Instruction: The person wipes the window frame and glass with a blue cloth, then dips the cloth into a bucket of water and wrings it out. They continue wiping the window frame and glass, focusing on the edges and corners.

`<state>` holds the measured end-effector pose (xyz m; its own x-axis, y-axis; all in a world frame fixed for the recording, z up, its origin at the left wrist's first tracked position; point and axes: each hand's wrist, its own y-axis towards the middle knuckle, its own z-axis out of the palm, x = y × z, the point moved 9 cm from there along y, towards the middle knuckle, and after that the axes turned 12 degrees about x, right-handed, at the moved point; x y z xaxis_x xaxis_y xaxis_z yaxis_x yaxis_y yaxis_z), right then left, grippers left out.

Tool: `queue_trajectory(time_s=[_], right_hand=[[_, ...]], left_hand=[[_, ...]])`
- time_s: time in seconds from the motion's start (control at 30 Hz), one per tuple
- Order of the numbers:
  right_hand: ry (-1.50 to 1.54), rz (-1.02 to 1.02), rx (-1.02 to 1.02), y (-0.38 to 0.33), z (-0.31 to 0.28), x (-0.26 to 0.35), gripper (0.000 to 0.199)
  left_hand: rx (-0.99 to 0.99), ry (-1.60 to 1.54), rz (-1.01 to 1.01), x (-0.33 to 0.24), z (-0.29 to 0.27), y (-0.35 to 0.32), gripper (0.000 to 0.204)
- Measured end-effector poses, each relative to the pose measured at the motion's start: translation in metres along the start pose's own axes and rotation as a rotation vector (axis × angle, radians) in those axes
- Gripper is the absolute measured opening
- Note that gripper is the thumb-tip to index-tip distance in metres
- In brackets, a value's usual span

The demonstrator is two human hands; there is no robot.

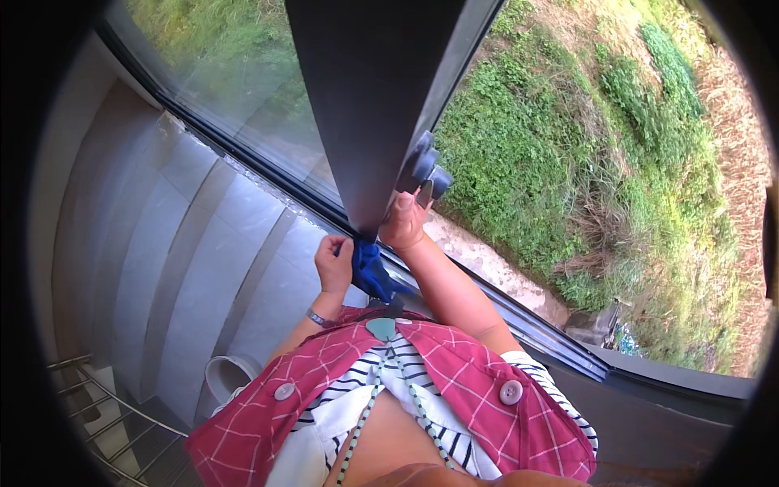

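My left hand (333, 266), with a band on its wrist, is closed, its fingers curled at the edge of a blue cloth (371, 272). The cloth hangs bunched at the foot of a wide dark window frame post (369, 105). On the other side of the post, my right hand (403, 223) is raised with the thumb up. Its fingers close round the lower end of a dark grey window handle (423, 166) that juts from the post's edge; the fingertips are partly hidden.
A glass pane (235, 81) stands left of the post. To the right the window is open above its metal sill track (519, 325), with green slope outside. Pale stair-like tiled ledges (235, 235), a white bucket (230, 377) and a metal rack (122, 414) are at the left.
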<state>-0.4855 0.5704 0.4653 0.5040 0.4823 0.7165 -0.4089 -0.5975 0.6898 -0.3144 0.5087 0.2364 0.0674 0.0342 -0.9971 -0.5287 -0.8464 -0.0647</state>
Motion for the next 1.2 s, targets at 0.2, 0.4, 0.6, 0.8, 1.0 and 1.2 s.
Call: queue_trajectory(time_s=[0.2, 0.4, 0.6, 0.8, 1.0, 1.2], right_hand=[[0.107, 0.062, 0.044, -0.012, 0.014, -0.017, 0.054], [0.077, 0.043, 0.012, -0.014, 0.01, -0.021, 0.054], [0.002, 0.021, 0.003, -0.011, 0.003, -0.014, 0.053], [-0.651, 0.233, 0.06, -0.088, -0.072, -0.005, 0.018], [-0.501, 0.786, -0.493, -0.287, -0.185, 0.017, 0.009], [-0.465, 1.035, -0.205, -0.353, -0.124, 0.04, 0.037]], left_hand=[[-0.148, 0.14, -0.021, 0.02, -0.009, 0.016, 0.013], [0.021, 0.386, 0.154, -0.009, 0.045, -0.012, 0.008], [0.451, 0.262, 0.143, -0.008, 0.112, -0.034, 0.009], [0.896, -0.37, -0.262, 0.0, 0.127, -0.061, 0.002], [1.112, -0.789, -0.5, -0.043, 0.153, -0.078, 0.008], [1.286, -0.941, -0.646, -0.068, 0.178, -0.107, 0.007]])
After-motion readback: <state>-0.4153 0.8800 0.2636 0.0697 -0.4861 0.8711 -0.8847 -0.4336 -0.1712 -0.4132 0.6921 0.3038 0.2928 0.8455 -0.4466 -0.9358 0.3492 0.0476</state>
